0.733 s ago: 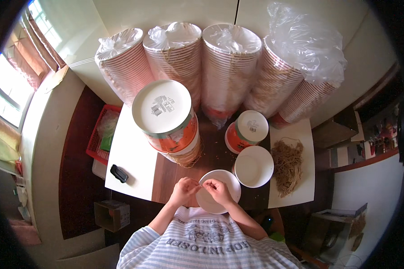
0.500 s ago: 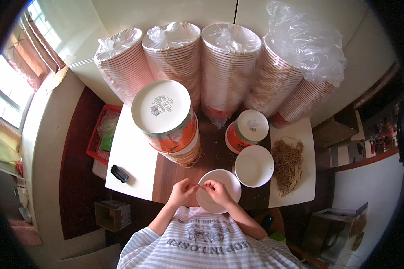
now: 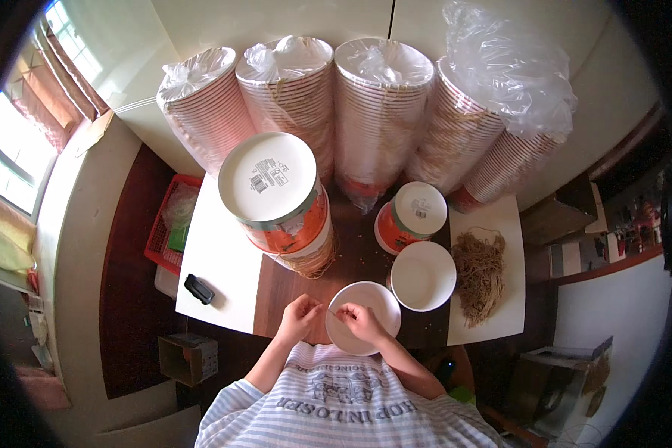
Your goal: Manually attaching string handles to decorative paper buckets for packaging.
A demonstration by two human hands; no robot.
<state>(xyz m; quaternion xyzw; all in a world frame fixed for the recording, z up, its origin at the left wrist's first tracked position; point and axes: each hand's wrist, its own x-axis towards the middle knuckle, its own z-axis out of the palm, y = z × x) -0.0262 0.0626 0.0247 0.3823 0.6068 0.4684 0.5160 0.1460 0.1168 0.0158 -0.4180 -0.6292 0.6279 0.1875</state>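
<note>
In front of me stands an open white paper tub (image 3: 381, 305), close to my body. Over its left rim my left hand (image 3: 299, 317) and my right hand (image 3: 361, 322) face each other, fingertips pinched. A thin strand (image 3: 331, 310) stretches across the short gap between them; its exact kind is too small to make out. My right hand hangs above the tub's mouth, and my left hand is just outside it. Another open white tub (image 3: 423, 278) touches on the right. Behind that one sits an upside-down tub (image 3: 420, 211) with an orange side.
Tall stacks of tubs in plastic bags (image 3: 384, 112) line the back. A pile of upside-down orange tubs (image 3: 269, 175), with twine around its lower part, rises at left. A tan fibre bundle (image 3: 478, 276) lies right, a black object (image 3: 198, 290) left. A red basket (image 3: 160, 231) stands beyond the table.
My hands have drawn slightly apart, the left one moving a little left, and the strand between them shows more clearly. The tubs have not moved.
</note>
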